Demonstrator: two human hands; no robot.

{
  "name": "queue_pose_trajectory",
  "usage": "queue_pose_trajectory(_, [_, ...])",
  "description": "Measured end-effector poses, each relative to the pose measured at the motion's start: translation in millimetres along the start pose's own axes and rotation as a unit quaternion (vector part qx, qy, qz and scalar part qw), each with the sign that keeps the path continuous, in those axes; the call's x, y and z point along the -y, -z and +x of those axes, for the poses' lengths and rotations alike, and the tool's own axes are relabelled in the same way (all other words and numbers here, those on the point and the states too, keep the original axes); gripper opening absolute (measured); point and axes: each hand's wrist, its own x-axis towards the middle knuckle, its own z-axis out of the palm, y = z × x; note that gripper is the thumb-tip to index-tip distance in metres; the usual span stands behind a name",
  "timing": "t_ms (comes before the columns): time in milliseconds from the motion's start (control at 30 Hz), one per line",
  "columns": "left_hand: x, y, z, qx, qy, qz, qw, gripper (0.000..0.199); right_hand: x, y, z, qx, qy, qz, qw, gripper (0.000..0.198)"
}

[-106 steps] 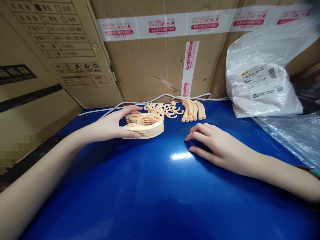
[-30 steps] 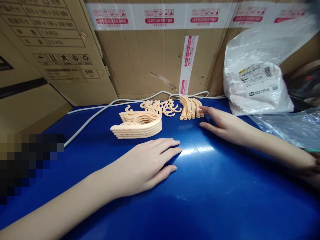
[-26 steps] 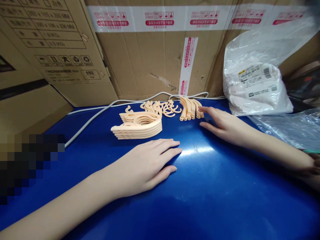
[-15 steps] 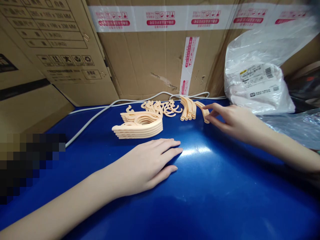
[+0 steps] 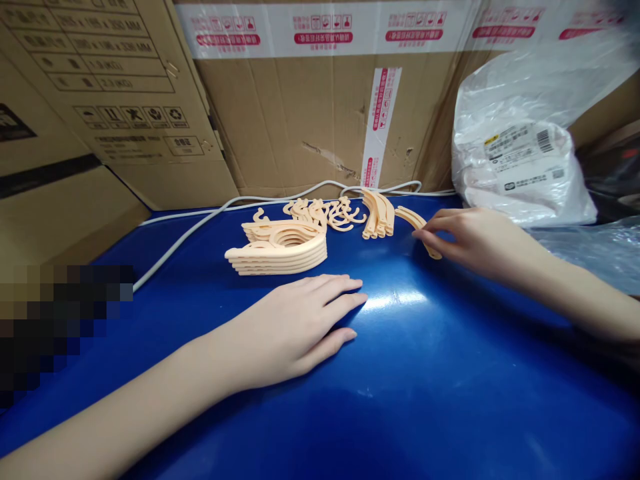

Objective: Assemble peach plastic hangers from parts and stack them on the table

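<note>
My left hand (image 5: 307, 327) lies palm down on the blue tabletop, fingers stretched and holding nothing. Just beyond it sits a neat stack of cream plastic hanger bodies (image 5: 280, 260). My right hand (image 5: 465, 237) pinches a curved cream hanger arm (image 5: 411, 217) between thumb and fingers; the fingertips hide part of it. To its left, several matching curved hanger arms (image 5: 379, 215) are bunched side by side. A loose pile of cream hanger hooks (image 5: 320, 212) lies behind the stack, and one single hook (image 5: 260, 215) rests apart on the left.
Cardboard boxes (image 5: 300, 100) wall off the back and left of the blue table (image 5: 425, 400). A white cable (image 5: 183, 243) runs along the back. At the right stands a white plastic parcel bag (image 5: 525, 153), with clear plastic wrap (image 5: 595, 250) in front.
My right hand has moved slightly right, and the curved hanger arm has shifted right and toward me, away from the bunch. My left hand stays in place.
</note>
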Motion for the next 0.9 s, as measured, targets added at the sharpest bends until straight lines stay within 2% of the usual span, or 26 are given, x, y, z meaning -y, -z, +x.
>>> queue_pose_trajectory(167, [0,0,-1,0.001,0.000,0.001,1.000,0.041,4,6,-2,0.002,-0.062,-0.047,0.997,0.039])
queue_pose_trajectory(333, [0,0,-1,0.000,-0.003,0.004,1.000,0.041,8,2,-1,0.080,-0.120,-0.054,0.988,0.035])
queue_pose_trajectory(500, [-1,-1,-1,-0.002,-0.007,0.015,1.000,0.041,8,8,-3,0.122,-0.150,-0.078,0.978,0.041])
queue_pose_trajectory(567, [-1,-2,-2,-0.003,-0.006,0.021,1.000,0.041,8,13,-5,0.107,-0.157,-0.092,0.978,0.040])
queue_pose_trajectory(667, [-1,-2,-1,-0.007,-0.011,0.023,1.000,0.039,10,22,-8,0.028,-0.150,-0.089,0.984,0.036])
queue_pose_trajectory(700, [-2,-2,-1,-0.014,-0.016,0.023,1.000,0.039,13,24,-9,-0.003,-0.136,-0.074,0.988,0.035])
queue_pose_trajectory(767, [-3,-1,0,-0.045,-0.022,0.027,0.998,0.039,22,28,-14,-0.046,-0.064,-0.012,0.997,0.030])
queue_pose_trajectory(833, [-5,2,1,-0.093,-0.026,0.038,0.995,0.043,36,29,-20,-0.035,0.064,0.072,0.995,0.024])
queue_pose_trajectory(900, [-7,4,1,-0.135,-0.025,0.052,0.989,0.045,53,28,-28,0.004,0.178,0.119,0.977,0.015])
